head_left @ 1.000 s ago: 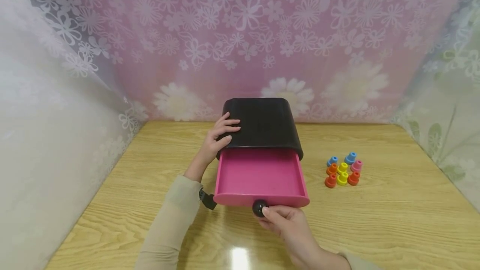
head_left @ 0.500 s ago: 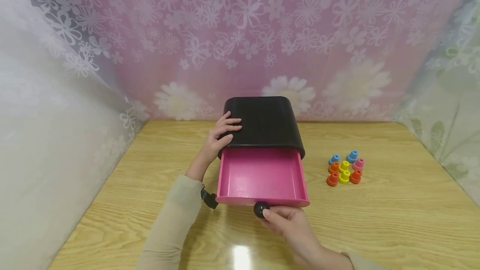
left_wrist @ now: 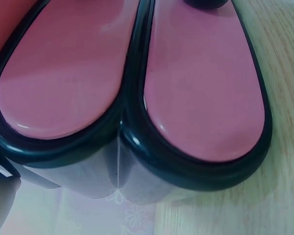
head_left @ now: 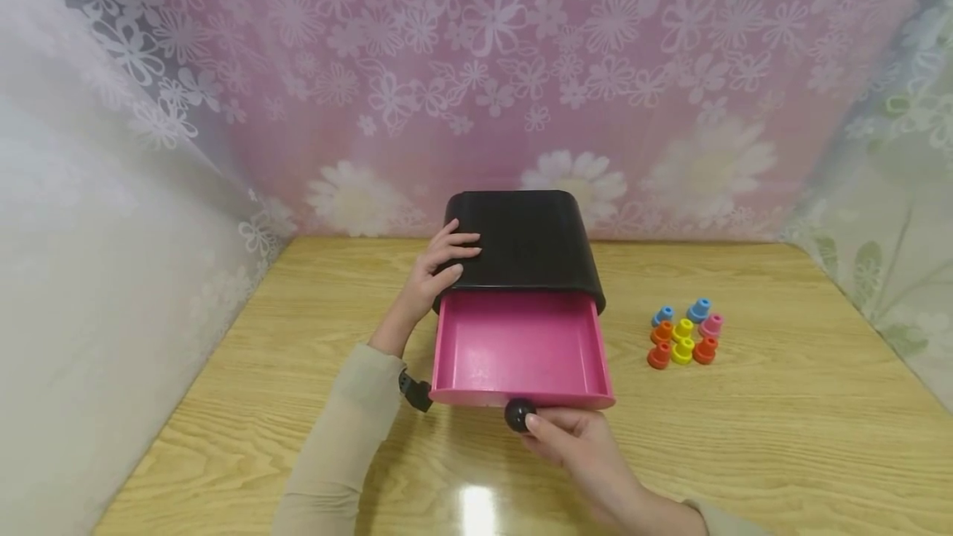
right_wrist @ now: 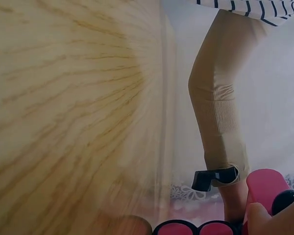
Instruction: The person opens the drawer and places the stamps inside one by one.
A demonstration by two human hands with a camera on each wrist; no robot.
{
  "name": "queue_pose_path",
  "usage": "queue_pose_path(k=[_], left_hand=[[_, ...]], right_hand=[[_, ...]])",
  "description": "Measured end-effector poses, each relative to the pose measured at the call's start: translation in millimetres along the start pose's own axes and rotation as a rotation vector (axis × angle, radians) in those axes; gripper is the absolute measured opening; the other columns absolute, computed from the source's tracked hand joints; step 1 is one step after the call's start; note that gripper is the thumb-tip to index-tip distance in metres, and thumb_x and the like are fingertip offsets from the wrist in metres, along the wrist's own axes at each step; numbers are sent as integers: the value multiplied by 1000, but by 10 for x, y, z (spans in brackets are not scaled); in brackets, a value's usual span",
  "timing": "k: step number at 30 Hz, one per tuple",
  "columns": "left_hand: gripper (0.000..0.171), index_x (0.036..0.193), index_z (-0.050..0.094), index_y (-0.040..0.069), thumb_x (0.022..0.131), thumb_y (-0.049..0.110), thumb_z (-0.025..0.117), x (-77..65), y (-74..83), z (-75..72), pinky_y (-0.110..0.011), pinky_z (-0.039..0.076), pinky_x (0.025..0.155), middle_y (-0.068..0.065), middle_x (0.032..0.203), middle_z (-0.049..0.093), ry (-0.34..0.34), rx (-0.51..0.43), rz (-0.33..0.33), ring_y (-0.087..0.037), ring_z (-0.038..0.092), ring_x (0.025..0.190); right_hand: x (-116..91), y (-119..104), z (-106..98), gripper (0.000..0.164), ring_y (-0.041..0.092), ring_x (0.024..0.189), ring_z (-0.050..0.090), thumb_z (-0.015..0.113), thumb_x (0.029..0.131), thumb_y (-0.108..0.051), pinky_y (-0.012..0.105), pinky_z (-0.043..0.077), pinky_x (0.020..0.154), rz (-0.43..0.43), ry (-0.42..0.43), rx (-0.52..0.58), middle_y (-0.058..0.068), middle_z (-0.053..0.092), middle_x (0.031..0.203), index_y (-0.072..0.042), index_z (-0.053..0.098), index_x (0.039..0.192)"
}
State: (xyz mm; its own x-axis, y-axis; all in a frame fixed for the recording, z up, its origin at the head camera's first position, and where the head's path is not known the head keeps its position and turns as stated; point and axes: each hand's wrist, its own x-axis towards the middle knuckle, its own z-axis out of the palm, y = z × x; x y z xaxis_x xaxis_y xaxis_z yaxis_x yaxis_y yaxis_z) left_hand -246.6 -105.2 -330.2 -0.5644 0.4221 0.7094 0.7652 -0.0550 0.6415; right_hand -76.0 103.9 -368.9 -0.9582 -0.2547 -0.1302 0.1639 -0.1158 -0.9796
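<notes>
- pink drawer (head_left: 524, 350) is sticking out from the front of a black cabinet (head_left: 524, 242), which is standing near the middle of the wooden table (head_left: 782, 437).
- the right hand (head_left: 584, 449) is pinching the black knob (head_left: 519, 415) on the drawer's front; its thumb is pressing against the knob, and the other fingertips are partly hiding from sight.
- the left hand (head_left: 430, 279) is resting on the left edge of the cabinet's top, its fingers spreading apart and lying fairly straight across the black surface.
- a black wrist device (head_left: 414, 392) is hanging at the left cuff, just beside the drawer's front left corner.
- a group of eight small stepped pegs (head_left: 682, 330) is standing on the table to the right of the cabinet, well apart from it: blue, yellow, orange, red and pink ones are clustering together.
- in the left wrist view, two pink fronts (left_wrist: 206, 83) with black rims are sitting side by side.
- behind everything, a pink floral backdrop (head_left: 476, 114) is hanging, white daisies showing low on it.
</notes>
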Motion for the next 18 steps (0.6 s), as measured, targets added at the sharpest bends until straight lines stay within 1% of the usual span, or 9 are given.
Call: queue_pose_path(k=[3,6,8,13,18], left_hand=[[32,104,50,-22,79,-6,39,7,1,-3,-50,7,103,-38,117,40,0,0,-2,-47,10,126],[32,103,50,-22,79,-6,39,4,8,-3,-51,6,103,-39,117,40,5,4,5,-48,10,126],[31,103,50,-22,79,-6,39,4,8,-2,-50,6,103,-39,116,40,6,4,17,-49,10,125],[31,103,50,-22,79,-5,39,9,5,5,-51,6,103,-39,116,40,5,4,30,-50,10,125],[30,103,51,-22,80,-6,40,9,14,14,-52,6,102,-39,116,40,3,4,27,-50,11,125]], right_hand=[[-18,-4,-45,36,14,87,61,55,85,-9,32,47,80,-48,-23,-68,23,59,103,20,52,106],[-42,-10,-96,35,13,86,61,56,85,-11,29,48,78,-57,-36,-151,22,61,101,17,55,106],[-52,-6,-135,34,16,87,61,56,85,-12,28,48,77,-70,-45,-206,21,61,101,14,57,106],[-40,11,-230,33,19,93,59,58,84,-16,26,47,76,-69,-37,-312,17,62,103,8,60,107],[-52,28,-332,35,21,96,58,58,84,-19,25,47,77,-51,-25,-396,17,61,105,7,60,107]])
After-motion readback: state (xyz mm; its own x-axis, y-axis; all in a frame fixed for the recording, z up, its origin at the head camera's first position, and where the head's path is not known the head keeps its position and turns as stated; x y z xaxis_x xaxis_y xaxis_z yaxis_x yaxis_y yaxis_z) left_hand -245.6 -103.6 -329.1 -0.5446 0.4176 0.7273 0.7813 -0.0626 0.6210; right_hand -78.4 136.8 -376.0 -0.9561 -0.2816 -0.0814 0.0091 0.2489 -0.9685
